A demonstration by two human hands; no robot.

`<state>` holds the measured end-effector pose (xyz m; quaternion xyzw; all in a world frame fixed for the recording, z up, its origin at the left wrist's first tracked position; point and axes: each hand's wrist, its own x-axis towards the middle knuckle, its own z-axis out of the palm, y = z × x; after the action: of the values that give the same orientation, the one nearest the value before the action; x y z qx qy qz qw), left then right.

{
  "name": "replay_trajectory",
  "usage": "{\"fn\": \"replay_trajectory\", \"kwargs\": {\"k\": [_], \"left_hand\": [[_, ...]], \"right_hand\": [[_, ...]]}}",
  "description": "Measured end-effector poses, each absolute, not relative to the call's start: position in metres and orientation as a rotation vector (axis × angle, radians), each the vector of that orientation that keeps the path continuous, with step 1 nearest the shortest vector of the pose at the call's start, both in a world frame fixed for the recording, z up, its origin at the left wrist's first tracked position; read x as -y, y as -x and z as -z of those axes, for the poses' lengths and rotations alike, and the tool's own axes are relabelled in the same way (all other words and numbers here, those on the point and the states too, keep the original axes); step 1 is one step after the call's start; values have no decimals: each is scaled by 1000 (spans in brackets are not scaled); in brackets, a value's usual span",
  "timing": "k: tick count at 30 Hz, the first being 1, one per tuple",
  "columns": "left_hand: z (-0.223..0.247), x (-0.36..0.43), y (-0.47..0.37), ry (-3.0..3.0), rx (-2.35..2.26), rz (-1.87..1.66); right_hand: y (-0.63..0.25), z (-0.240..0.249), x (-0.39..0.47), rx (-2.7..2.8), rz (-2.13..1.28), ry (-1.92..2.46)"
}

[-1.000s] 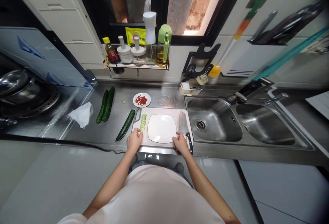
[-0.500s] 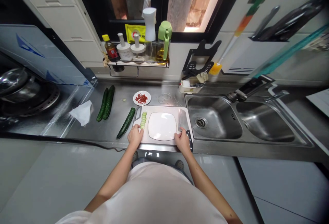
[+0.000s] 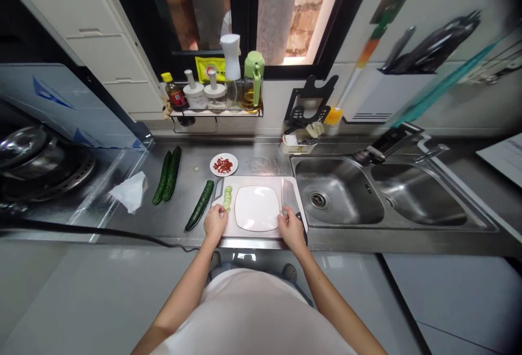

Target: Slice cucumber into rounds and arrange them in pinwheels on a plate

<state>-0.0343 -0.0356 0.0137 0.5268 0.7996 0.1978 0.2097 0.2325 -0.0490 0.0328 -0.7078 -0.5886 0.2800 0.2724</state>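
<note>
A white plate [image 3: 258, 208] with a dark rim lies on the pale cutting board [image 3: 240, 182]. Left of the plate runs an overlapping row of cucumber slices [image 3: 227, 195]. My left hand [image 3: 215, 223] is closed in a pinch at the near end of that row, on a cucumber slice. At the plate's right edge, my right hand [image 3: 292, 229] is also pinched; what its fingertips hold is hidden or too small to make out. Beside it a kitchen knife [image 3: 289, 192] rests on the board, its dark handle partly covered by the hand. A whole cucumber [image 3: 199, 206] lies left of the board.
Two more cucumbers [image 3: 167, 174] and a crumpled white cloth or tissue [image 3: 129, 192] lie farther left. Behind the board stands a small plate [image 3: 224, 172] of chopped red pieces. A double sink [image 3: 338, 189] is at right, a rack of bottles [image 3: 216, 113] under the window.
The camera view has tilted, so the counter appears slightly lower. Both hands stay about where they were, with my right hand covering more of the knife handle.
</note>
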Motion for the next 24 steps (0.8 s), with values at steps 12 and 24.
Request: {"fn": "replay_trajectory", "kwargs": {"k": [12, 24], "left_hand": [[-47, 51, -11, -1488, -1415, -853], [-46, 45, -16, -679, -1250, -757]], "right_hand": [[-175, -58, 54, 2066, -763, 1425], [-176, -66, 39, 2175, -554, 1267]]}}
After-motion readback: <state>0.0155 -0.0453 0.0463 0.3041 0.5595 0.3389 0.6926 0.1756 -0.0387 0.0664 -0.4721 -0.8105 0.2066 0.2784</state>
